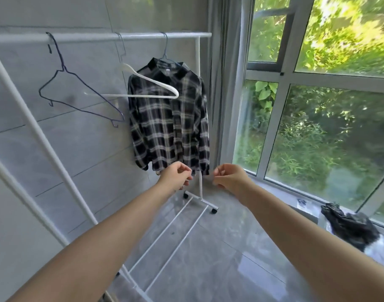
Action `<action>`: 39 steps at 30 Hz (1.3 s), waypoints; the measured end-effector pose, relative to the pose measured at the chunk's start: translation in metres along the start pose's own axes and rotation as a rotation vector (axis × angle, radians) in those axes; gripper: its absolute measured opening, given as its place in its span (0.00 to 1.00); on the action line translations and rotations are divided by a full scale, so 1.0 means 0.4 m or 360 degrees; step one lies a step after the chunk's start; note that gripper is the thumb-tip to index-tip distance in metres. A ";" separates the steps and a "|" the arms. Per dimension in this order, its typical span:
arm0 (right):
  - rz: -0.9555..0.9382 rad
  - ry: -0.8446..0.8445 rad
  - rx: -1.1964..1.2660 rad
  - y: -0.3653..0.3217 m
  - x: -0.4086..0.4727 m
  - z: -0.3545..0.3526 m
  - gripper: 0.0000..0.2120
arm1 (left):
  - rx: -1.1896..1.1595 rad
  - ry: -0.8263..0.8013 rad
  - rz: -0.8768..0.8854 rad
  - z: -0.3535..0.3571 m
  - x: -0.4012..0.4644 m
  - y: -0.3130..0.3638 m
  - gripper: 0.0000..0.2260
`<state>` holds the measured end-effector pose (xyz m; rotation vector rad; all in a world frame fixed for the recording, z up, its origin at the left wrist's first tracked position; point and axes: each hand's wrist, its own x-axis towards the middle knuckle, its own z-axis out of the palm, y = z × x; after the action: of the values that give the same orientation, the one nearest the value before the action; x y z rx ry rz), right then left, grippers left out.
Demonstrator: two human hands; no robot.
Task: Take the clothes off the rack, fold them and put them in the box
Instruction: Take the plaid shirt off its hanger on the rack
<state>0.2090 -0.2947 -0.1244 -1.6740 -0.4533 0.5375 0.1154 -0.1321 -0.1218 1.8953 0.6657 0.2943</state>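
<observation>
Now both hands curled, empty, near shirt [169,118] hem.

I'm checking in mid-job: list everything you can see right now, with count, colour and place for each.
rack: one, white, along the grey wall, on black castors
plaid shirt: one, black and white check, hanging on a wire hanger at the rack's window end
white hanger: one, empty, on the rail in front of the shirt
dark wire hanger: one, empty, on the rail further from the window
window: one, white frame, greenery outside
curtain: one, grey, between rack and window
dark cloth: one heap, black, by the window sill at lower right; what it lies in is unclear
left hand: fingers curled, at the shirt's hem; contact unclear
right hand: fingers curled, beside the hem; contact unclear
</observation>
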 end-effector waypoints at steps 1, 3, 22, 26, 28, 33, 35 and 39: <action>-0.0006 0.0005 0.0006 -0.004 0.010 -0.016 0.16 | 0.0009 -0.0004 0.0008 0.014 0.011 0.015 0.03; -0.0017 0.0029 0.0046 -0.013 0.035 -0.046 0.16 | 0.0024 -0.0022 0.0025 0.042 0.042 0.043 0.03; -0.0046 0.0140 -0.0104 -0.142 0.535 -0.079 0.13 | -0.0025 -0.0024 0.0131 0.066 0.565 0.144 0.04; -0.0091 0.0114 -0.0091 -0.206 0.680 -0.040 0.14 | -0.0021 0.0033 0.0195 0.031 0.704 0.176 0.05; -0.0107 0.0118 -0.0109 -0.225 0.739 -0.024 0.14 | -0.0002 0.0093 0.0215 0.019 0.754 0.183 0.06; -0.0159 0.0064 -0.0194 -0.262 0.862 0.001 0.13 | -0.0003 0.0123 0.0196 0.003 0.844 0.180 0.06; -0.0189 0.0041 -0.0230 -0.277 0.908 0.006 0.13 | -0.0048 0.0152 0.0174 -0.006 0.879 0.181 0.07; -0.0272 -0.0067 -0.0296 -0.288 1.022 0.009 0.15 | 0.0053 0.0283 0.0169 -0.018 0.958 0.187 0.05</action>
<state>0.5395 -0.0386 -0.0509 -1.7833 -0.6877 0.4149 0.4474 0.0711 -0.0887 1.9549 0.6924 0.5272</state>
